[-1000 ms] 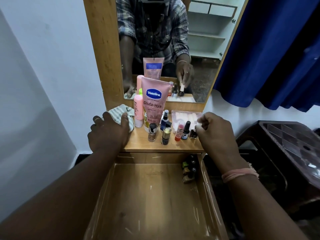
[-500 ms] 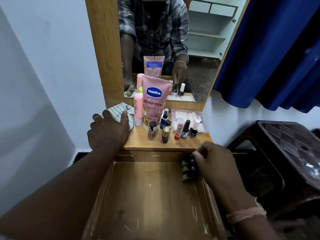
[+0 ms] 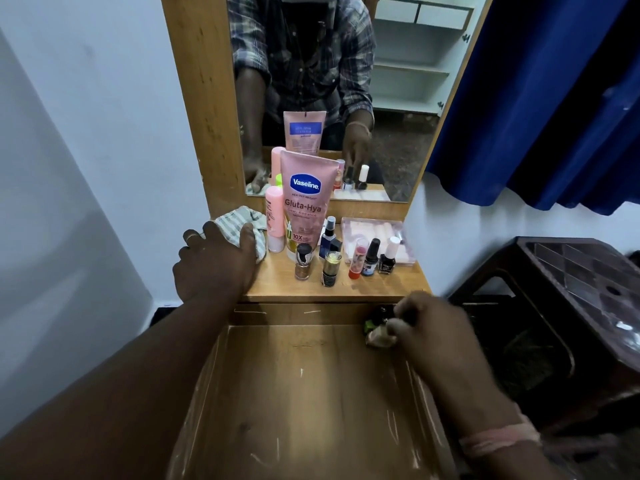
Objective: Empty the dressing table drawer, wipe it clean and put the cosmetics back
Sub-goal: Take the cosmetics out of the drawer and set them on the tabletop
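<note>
The wooden drawer (image 3: 311,393) stands pulled out below the dressing table top (image 3: 277,282). In its far right corner lie a few small bottles (image 3: 375,329). My right hand (image 3: 429,327) reaches into that corner, fingers closed around a pale little bottle (image 3: 379,337). My left hand (image 3: 214,265) rests on the table's left edge, pressing a striped cloth (image 3: 242,220). On the top stand a pink Vaseline tube (image 3: 306,202), a pink bottle (image 3: 274,220), several small nail polish and cosmetic bottles (image 3: 332,268), and a clear box (image 3: 377,233).
A mirror (image 3: 329,81) in a wooden frame rises behind the table top. A dark brown plastic stool (image 3: 571,306) stands close on the right, below a blue curtain (image 3: 554,98). A white wall runs along the left.
My right hand set the white-capped bottle on the table top, then dropped into the drawer's far right corner and closed on a small bottle. My left hand stayed on the cloth.
</note>
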`<control>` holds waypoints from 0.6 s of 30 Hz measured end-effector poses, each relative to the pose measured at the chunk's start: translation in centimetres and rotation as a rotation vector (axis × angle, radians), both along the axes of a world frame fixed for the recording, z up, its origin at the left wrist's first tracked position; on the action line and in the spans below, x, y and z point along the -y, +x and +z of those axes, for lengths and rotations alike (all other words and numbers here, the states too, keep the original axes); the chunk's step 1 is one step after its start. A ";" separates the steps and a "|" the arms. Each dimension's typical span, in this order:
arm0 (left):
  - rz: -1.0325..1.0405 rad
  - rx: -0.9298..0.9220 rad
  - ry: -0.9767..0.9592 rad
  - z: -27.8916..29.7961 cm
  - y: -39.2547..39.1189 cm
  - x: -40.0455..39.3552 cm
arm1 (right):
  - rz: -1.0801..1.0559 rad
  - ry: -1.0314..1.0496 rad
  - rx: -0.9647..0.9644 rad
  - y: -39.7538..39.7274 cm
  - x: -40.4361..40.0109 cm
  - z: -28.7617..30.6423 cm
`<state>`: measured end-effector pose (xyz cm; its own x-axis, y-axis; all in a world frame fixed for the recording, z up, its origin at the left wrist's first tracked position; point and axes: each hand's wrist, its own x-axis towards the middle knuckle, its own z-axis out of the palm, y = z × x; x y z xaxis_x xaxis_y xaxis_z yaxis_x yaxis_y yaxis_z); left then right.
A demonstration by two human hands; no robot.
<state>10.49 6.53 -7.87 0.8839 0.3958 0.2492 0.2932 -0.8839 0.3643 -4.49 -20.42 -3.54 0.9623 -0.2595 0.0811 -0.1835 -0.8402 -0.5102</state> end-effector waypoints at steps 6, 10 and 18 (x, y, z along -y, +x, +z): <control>-0.008 0.005 -0.009 0.1 0.1 -0.1 | -0.126 0.073 0.320 2.9 2.0 5.6; -0.002 0.010 -0.002 0.0 0.0 -0.1 | -0.115 -0.013 0.249 5.9 2.1 4.7; 0.006 -0.011 -0.017 0.1 0.2 -0.1 | -0.088 -0.105 0.244 7.3 1.9 2.9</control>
<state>10.65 6.64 -7.81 0.8841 0.4055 0.2323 0.3028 -0.8757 0.3762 2.83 -22.28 -0.66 0.8850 -0.3193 0.3389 -0.1407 -0.8771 -0.4592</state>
